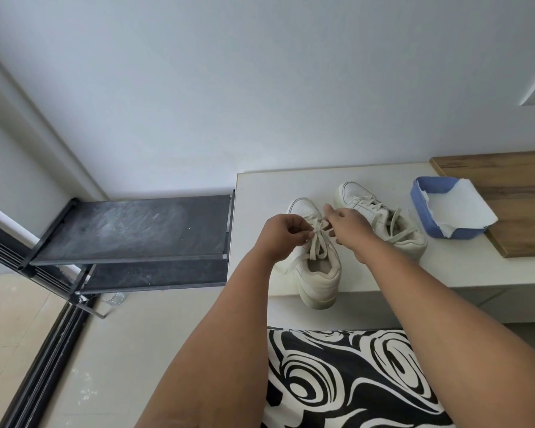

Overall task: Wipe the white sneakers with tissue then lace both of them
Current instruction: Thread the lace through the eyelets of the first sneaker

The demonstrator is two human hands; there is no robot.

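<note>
Nearest the camera, a black-and-white swirl-patterned fabric [346,378] fills the lower frame between two bare forearms. The arms reach forward to a low white bench-like table [464,267]. On its front edge sits the nearer white lace-up sneaker [317,273], heel overhanging the edge toward the person, toe pointing away. The left hand [283,234] is closed, pinching one strand of the flat cream shoelace [317,239] above the sneaker's tongue. The right hand [346,222] pinches the other strand, forefinger extended. A knot or bow sits between the hands. Just beyond and to the right rests the second white sneaker [383,216], laced, ends loose. Further right, a blue rectangular plastic tray [422,211] holds white tissue paper [457,211], beside a brown wooden board [507,193]. To the left stands a black metal shoe rack [130,230].
</note>
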